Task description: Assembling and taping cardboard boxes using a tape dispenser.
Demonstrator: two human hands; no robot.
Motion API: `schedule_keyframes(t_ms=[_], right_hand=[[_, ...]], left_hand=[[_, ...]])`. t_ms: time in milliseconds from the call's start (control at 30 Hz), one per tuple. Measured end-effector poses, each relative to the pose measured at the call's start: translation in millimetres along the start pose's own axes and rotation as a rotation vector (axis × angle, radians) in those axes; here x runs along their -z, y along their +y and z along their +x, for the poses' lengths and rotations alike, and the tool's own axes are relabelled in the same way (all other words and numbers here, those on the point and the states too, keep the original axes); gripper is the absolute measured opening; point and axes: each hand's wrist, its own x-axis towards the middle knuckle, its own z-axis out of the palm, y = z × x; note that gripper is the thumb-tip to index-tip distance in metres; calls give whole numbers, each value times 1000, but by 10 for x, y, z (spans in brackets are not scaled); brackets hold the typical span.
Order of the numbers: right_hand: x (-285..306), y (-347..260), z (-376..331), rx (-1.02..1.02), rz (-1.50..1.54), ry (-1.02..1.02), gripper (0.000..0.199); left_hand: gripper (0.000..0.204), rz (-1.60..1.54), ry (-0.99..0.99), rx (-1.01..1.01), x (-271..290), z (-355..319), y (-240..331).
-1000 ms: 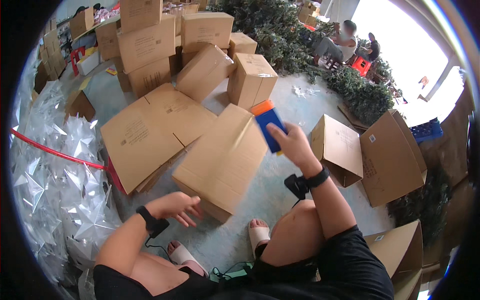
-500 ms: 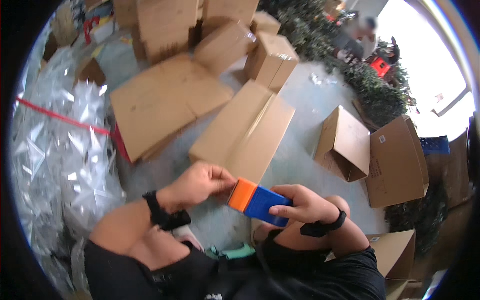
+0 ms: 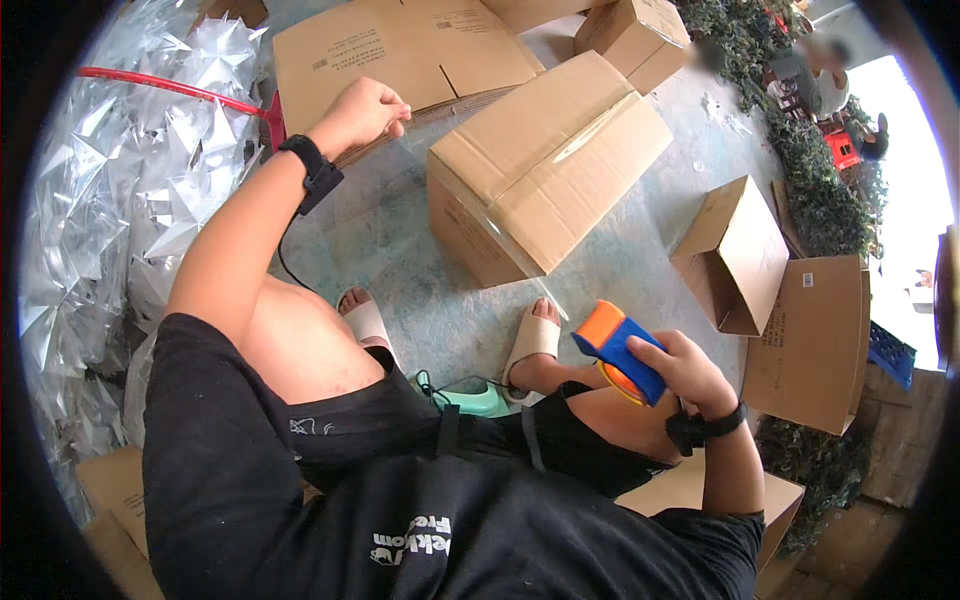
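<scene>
My right hand [image 3: 690, 370] grips a blue and orange tape dispenser [image 3: 630, 350] above my right knee, its orange mouth tilted up toward the carton. My left hand [image 3: 365, 112] is raised over the far side with thumb and fingers pinched together. A thin strip of clear tape [image 3: 556, 300] runs from the dispenser along the near top edge of a closed brown carton [image 3: 560, 165], toward my left hand. Its far end is hard to see. The carton stands on the floor before my feet, with shiny tape along its top seam.
Flat cardboard sheets [image 3: 390, 55] lie stacked beyond my left hand. Shiny silver star decorations [image 3: 190, 130] in clear wrap fill the left, crossed by a red strap [image 3: 165, 87]. Open cartons [image 3: 735, 255] stand at right. A green stool [image 3: 465, 400] is under me. Another person [image 3: 825, 85] sits far off.
My left hand has moved up and away from the dispenser, drawing out tape. My right hand has shifted right and slightly down with the dispenser. The view has tilted toward my body.
</scene>
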Motion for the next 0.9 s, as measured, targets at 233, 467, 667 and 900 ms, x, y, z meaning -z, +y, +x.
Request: schedule_keyframes(t_ms=[233,467,667,900], right_hand=[[10,-375,826,-72,-355,-68,67],[-384,-856,1296,690,-166,-86,50],[-1099,-1410,1359,458,-543,110,67],[-1159,-1300,1464,543,-666,113,45]], left_hand=[[41,-173,-177,234,-788,110,-191],[42,-687,-130,245,-712,198,310],[64,-166,384,47,-804,250,-32],[91,-126,175,-91,-947,-593,315]])
